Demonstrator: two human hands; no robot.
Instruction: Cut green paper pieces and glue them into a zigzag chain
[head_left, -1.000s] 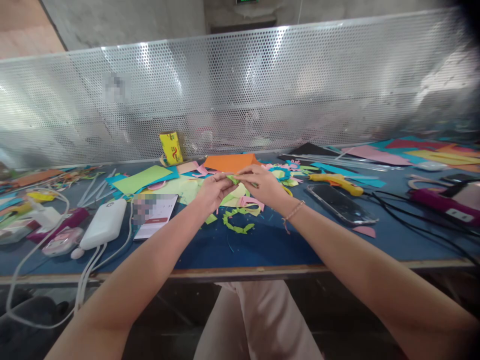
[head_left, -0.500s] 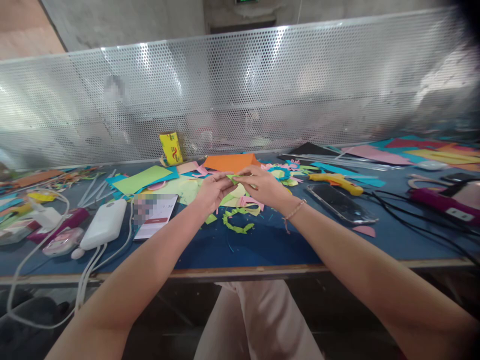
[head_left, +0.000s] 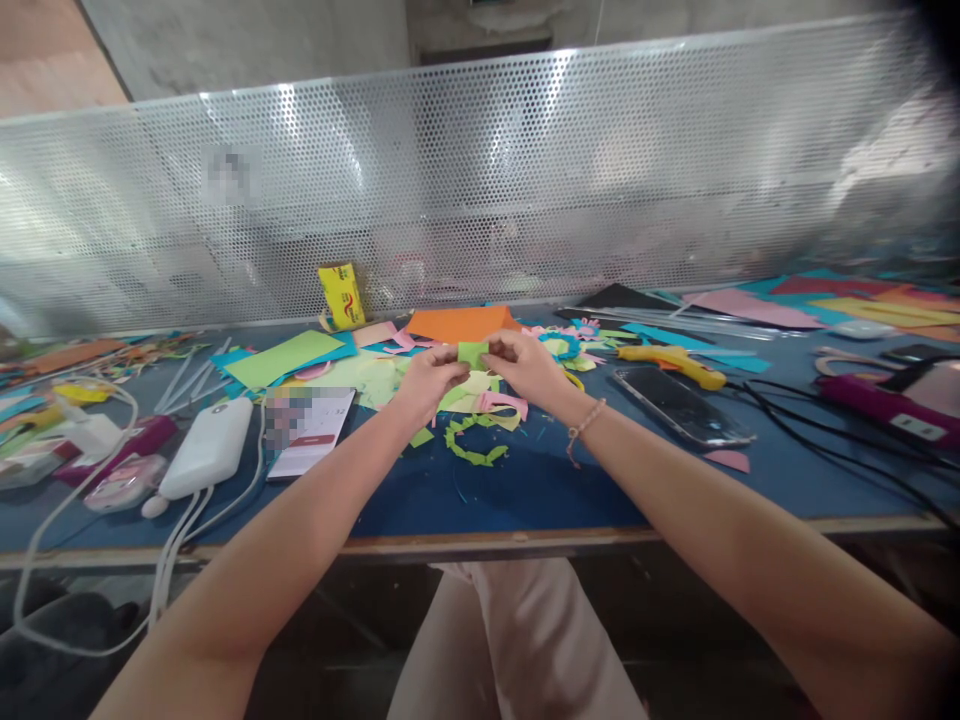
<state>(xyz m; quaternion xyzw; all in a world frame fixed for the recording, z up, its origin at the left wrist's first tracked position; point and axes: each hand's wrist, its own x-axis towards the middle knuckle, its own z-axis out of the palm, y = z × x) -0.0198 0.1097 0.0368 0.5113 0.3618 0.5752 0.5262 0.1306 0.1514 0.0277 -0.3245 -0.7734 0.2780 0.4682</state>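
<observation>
A small green piece of paper (head_left: 472, 354) is stretched between my hands above the table. My left hand (head_left: 433, 380) pinches its left edge between thumb and fingers. On the other side my right hand (head_left: 529, 370), with a bracelet at the wrist, grips the right edge. Just below them on the table lies a curved strip of jagged green paper (head_left: 477, 446) in a partial ring. Pink paper scraps (head_left: 504, 404) and pale green sheets (head_left: 358, 380) lie beneath and around the hands.
An orange sheet (head_left: 463, 322) and a yellow packet (head_left: 342, 296) are at the back by the perforated screen (head_left: 465, 180). Right are a yellow glue gun (head_left: 675, 366), a dark phone (head_left: 682, 408) and cables. Left are a white power bank (head_left: 208, 448) and a lit phone (head_left: 313, 434).
The green paper was folded and mostly hidden by the fingers; now it faces me as a flat square. My hands have moved slightly apart.
</observation>
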